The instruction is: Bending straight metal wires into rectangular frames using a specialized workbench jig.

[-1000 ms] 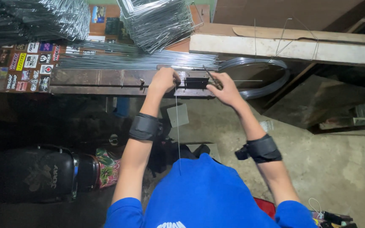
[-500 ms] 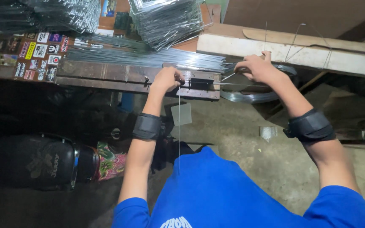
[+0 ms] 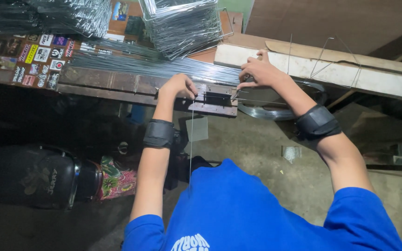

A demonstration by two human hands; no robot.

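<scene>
Fingers of left hand (image 3: 178, 86) were curled on thin wire (image 3: 191, 139) | right hand (image 3: 258, 72) was pinched on wire at jig block (image 3: 217, 99) | wire coil (image 3: 282, 111) was seen beneath.

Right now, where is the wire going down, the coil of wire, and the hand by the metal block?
Thin wire (image 3: 191, 139), head view: middle of the hanging length.
Wire coil (image 3: 275, 114), head view: its lower rim.
Left hand (image 3: 178, 86), head view: back of the hand.
</scene>
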